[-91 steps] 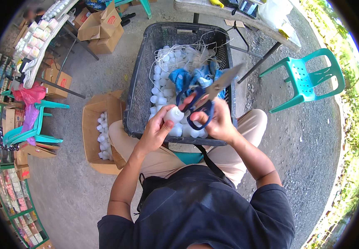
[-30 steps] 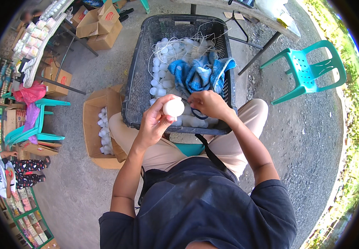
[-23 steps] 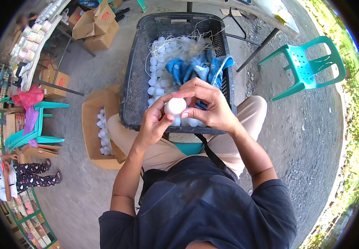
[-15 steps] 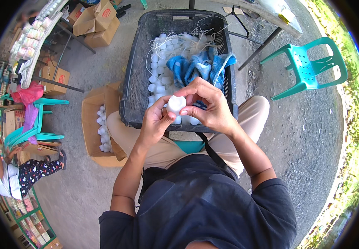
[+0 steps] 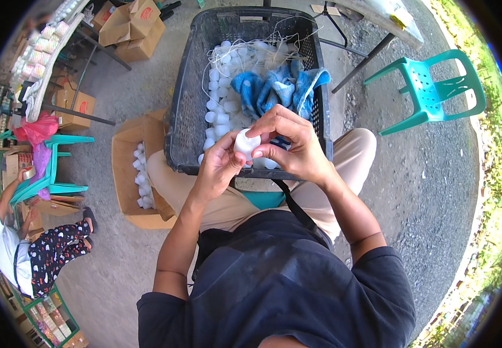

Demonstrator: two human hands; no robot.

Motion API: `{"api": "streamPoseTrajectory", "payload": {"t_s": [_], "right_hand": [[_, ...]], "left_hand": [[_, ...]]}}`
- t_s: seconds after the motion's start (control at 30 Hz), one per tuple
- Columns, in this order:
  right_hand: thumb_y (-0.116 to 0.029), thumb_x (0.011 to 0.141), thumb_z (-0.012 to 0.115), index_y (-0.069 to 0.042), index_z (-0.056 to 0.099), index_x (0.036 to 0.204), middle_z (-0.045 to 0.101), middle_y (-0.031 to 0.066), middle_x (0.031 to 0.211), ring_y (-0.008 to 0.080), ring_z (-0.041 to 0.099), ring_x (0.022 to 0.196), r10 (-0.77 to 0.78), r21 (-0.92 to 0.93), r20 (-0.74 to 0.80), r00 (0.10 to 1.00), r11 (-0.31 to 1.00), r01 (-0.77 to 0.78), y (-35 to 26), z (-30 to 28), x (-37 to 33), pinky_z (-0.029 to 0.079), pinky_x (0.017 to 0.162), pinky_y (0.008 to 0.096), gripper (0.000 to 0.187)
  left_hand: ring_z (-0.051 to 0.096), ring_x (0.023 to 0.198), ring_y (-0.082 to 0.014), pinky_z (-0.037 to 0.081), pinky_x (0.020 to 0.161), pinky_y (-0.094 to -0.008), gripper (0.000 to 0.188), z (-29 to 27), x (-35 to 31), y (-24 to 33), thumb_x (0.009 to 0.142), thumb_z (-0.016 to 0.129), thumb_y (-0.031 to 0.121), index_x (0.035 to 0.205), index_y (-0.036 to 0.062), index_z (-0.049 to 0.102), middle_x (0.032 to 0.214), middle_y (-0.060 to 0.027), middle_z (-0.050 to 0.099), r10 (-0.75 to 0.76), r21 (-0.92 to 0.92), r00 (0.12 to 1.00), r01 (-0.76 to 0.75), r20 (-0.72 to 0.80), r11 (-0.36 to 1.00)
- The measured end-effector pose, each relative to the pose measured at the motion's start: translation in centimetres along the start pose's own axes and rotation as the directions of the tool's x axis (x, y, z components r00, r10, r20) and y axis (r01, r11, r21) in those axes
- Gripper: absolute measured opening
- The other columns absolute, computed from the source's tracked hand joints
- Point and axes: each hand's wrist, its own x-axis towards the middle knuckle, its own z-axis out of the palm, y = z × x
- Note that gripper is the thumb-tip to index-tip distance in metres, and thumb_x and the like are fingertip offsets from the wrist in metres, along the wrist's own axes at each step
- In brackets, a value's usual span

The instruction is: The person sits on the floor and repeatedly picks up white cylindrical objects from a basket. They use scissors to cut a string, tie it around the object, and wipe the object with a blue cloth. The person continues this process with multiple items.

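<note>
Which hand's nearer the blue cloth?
Right. The right hand is at the cloth's near edge in the picture, just below it. The left hand is farther off, below and left of it. Both have fingers on a white piece.

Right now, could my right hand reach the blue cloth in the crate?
Probably yes: the blue cloth lies just beyond your right hand, with nothing apparent between, though that hand would likely need to release the white plastic piece.

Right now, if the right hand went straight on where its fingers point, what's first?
The white plastic piece, at the fingertips of the right hand; beyond it, probably the left hand, though depth is unclear.
</note>
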Motion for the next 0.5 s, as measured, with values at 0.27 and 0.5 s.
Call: {"api": "streamPoseTrajectory", "payload": {"t_s": [0.27,0.5], "right_hand": [[0.005,0.072,0.073,-0.004,0.071,0.098,0.062,0.0089,0.091,0.0221,0.063,0.086,-0.107,-0.111,-0.059,0.993,0.989,0.100,-0.05,0.51,-0.23,0.053,0.075,0.0315,0.027],[0.006,0.072,0.072,-0.006,0.071,0.097,0.061,0.0098,0.092,0.0229,0.063,0.087,-0.096,-0.151,-0.073,0.993,0.985,0.084,0.01,0.82,-0.77,0.053,0.074,0.0321,0.027]], "left_hand": [[0.051,0.076,-0.0056,0.044,0.068,-0.0216,0.053,0.35,0.07,0.05,0.092,0.059,0.043,0.121,-0.0002,0.053,0.089,0.0001,0.057,0.012,0.073,1.000,-0.012,-0.006,0.997],[0.049,0.074,-0.0049,0.043,0.065,-0.0204,0.051,0.18,-0.13,-0.32,0.093,0.059,0.043,0.121,-0.0002,0.053,0.088,0.0008,0.056,0.027,0.116,1.000,-0.027,0.001,0.993]]}}
